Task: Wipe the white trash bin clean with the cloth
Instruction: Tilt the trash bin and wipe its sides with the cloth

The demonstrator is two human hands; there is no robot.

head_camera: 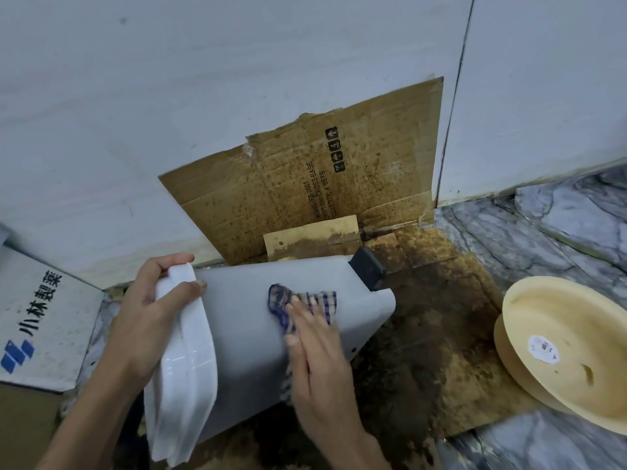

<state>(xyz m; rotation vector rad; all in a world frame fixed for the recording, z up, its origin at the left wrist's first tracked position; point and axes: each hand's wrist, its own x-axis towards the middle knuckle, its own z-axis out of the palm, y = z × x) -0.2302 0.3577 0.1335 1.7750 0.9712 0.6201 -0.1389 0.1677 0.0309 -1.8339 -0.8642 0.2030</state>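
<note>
Wall (237, 79): pale panels rising behind the scene, with a vertical seam at the right. Floor (559, 225): grey veined stone, covered at its centre by stained brown cardboard (424, 317) that also runs up against the wall and bears printed lettering.

White trash bin (244, 334): tipped on its side over the cardboard, near the foot of the wall, its rim toward the viewer at the left and its base pointing right; a dark pedal (368, 271) projects from the base end.

Cream round lid (570, 351): lying at the floor's right edge, well apart from the bin, with a small white label inside.

White box (44, 317): at the floor's left edge, printed with dark characters and a blue logo.

Left hand (149, 313): grip closed around the bin's rim, fingers curled over the upper edge and thumb on the outer wall.

Right hand (315, 344): fingers straight and together, pressing flat on the cloth against the bin's side.

Cloth (305, 300): blue-and-white checked, crumpled, spread on the bin's upturned side wall, partly under the right hand.
</note>
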